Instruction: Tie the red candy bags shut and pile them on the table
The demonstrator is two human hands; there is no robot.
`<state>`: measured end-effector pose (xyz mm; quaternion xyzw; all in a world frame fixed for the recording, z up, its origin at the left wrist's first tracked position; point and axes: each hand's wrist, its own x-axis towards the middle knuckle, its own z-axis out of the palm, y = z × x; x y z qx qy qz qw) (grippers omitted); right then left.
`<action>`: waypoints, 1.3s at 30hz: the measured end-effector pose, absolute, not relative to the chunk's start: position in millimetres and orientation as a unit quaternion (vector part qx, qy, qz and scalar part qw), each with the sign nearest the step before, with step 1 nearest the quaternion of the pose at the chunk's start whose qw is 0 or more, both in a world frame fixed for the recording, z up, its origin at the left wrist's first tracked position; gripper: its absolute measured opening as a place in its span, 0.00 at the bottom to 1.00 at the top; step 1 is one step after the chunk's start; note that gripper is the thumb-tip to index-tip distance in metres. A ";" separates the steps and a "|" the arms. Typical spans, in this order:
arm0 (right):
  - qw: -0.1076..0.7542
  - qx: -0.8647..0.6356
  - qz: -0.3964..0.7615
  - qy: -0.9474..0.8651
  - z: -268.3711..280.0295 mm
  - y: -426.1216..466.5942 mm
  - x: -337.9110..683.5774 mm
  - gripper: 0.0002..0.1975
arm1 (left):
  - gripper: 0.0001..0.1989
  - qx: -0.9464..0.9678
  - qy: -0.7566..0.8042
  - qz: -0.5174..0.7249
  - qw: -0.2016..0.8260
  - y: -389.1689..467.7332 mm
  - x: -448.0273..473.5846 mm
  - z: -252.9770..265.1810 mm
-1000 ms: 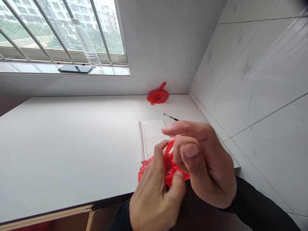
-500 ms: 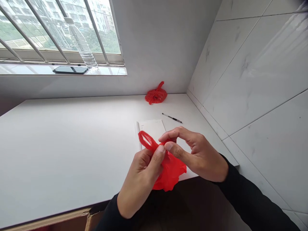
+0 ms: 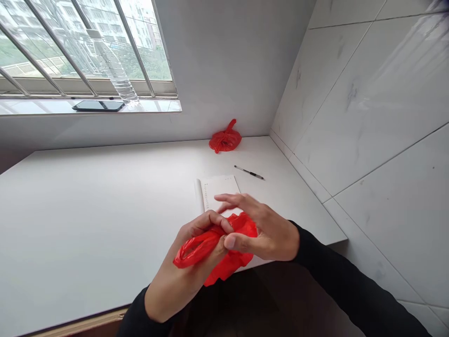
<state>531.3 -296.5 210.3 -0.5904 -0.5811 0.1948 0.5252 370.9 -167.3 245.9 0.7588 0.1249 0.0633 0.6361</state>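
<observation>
A thin red plastic bag (image 3: 224, 271) is bunched up in front of me, at the near edge of the table. My left hand (image 3: 189, 262) pinches its gathered neck between thumb and fingers, and a handle loop lies back over that thumb. Just right of the pinch is my right hand (image 3: 266, 229), its thumb and fingers spread apart around the bag, the thumb tip close to the gathered neck. Whether that thumb touches the plastic I cannot tell. Beyond the hands lies an open notebook (image 3: 215, 187), partly covered by them.
Against the back wall sits a second, knotted red bag (image 3: 225, 140). A black pen (image 3: 249, 172) lies beyond the notebook on the white table (image 3: 105, 210). On the window sill are a clear water bottle (image 3: 114, 68) and a dark phone or tablet (image 3: 98, 106). A tiled wall (image 3: 368, 117) rises on the right.
My left hand has turned and shifted left and down with the bag, its loop now folded over the thumb. My right hand has moved left and opened away from its pinch.
</observation>
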 end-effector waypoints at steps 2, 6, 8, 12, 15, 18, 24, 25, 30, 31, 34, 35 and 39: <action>0.507 -0.586 0.281 -0.566 202.2 -289.7 534.8 0.33 | 0.03 0.814 0.112 0.099 0.561 -165.6 368.3 242.4; 0.542 -0.557 0.342 -0.528 190.5 -281.9 532.3 0.23 | 0.18 0.905 0.084 0.242 0.339 -159.1 366.1 219.2; 0.564 -0.530 0.367 -0.516 186.7 -279.0 530.6 0.21 | 0.24 0.922 0.058 0.294 0.247 -154.6 365.0 204.7; 0.552 -0.493 0.421 -0.524 180.1 -274.8 533.5 0.18 | 0.31 0.931 0.028 0.318 0.177 -148.9 361.1 189.7; 0.555 -0.497 0.402 -0.532 178.5 -274.3 536.7 0.13 | 0.35 0.939 0.026 0.299 0.169 -149.1 358.6 190.7; 0.571 -0.526 0.349 -0.525 183.0 -275.0 535.7 0.11 | 0.37 0.943 0.018 0.294 0.152 -152.2 358.9 194.0; 0.575 -0.582 0.290 -0.498 185.8 -290.4 537.9 0.09 | 0.32 0.940 0.007 0.299 0.166 -156.5 346.5 185.8; 0.572 -0.598 0.286 -0.483 179.6 -296.9 542.3 0.11 | 0.32 0.942 0.019 0.296 0.159 -154.4 338.1 179.9; 0.551 -0.673 0.299 -0.393 127.8 -332.0 564.1 0.16 | 0.26 0.948 0.149 0.263 0.100 -141.3 286.2 144.7; 0.552 -0.673 0.309 -0.383 120.0 -335.3 564.1 0.17 | 0.24 0.942 0.176 0.262 0.117 -141.7 281.0 141.0; 0.587 -0.648 0.316 -0.368 111.8 -333.0 554.3 0.15 | 0.19 0.912 0.218 0.246 0.247 -152.1 286.3 139.5; 0.595 -0.641 0.313 -0.370 113.2 -329.4 549.4 0.15 | 0.20 0.900 0.229 0.223 0.296 -158.0 293.5 141.0; 0.568 -0.640 0.311 -0.412 122.6 -322.4 528.6 0.14 | 0.20 0.868 0.240 0.116 0.418 -184.2 322.9 150.7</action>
